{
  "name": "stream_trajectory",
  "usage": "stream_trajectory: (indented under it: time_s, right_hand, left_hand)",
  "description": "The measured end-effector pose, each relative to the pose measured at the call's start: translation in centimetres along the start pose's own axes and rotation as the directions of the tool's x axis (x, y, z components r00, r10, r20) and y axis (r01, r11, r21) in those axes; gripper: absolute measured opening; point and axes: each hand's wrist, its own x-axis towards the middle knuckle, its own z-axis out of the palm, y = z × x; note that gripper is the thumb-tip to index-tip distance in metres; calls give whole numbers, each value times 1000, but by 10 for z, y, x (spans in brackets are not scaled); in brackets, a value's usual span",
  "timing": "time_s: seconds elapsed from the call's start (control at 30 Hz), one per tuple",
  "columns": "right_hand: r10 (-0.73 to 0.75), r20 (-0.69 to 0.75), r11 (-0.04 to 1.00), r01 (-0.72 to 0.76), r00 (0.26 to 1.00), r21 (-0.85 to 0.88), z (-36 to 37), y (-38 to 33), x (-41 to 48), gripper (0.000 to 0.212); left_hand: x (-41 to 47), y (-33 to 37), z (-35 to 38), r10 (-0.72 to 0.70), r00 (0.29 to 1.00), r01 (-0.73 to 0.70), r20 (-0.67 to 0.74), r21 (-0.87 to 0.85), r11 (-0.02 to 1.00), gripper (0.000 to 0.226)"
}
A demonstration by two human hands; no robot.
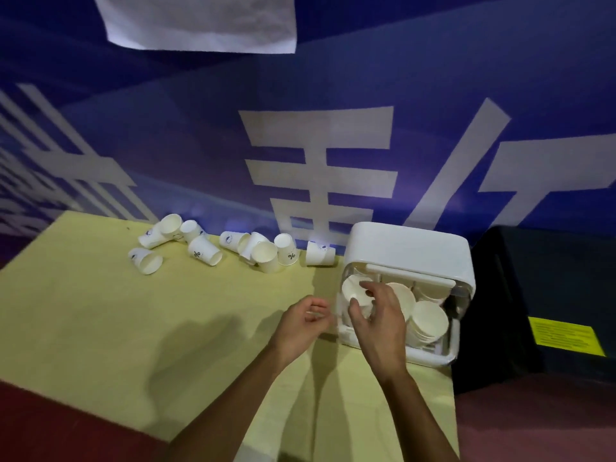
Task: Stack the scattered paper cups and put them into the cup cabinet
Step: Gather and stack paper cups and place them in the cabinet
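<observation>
Several white paper cups (204,254) lie scattered on their sides along the back of the yellow table (100,311). The white cup cabinet (410,251) stands at the table's right end with its front open. Stacks of cups (430,320) lie inside it. My right hand (376,315) reaches into the left part of the opening, thumb and fingers curled round a stack of cups (352,288) there. Just left of the cabinet my left hand (305,323) hovers over the table with loosely curled fingers and holds nothing.
A blue banner wall with large white characters (320,168) rises right behind the table. A black box with a yellow label (566,335) stands to the right of the cabinet. The table's front edge drops to a dark red floor (50,428).
</observation>
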Motion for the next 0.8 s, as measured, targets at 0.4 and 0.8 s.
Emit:
stream_trajectory:
  time_s: [0.4,0.8]
  right_hand:
    - [91,252,996,-83,964,-41,166,-57,31,52]
    - [294,198,955,-284,935,-80,286,-33,95,85]
  left_hand:
    - [50,-52,-165,-152,969,142,-193,-63,988,16]
    - [179,-120,-274,-362,804,346,-471,-125,930,34]
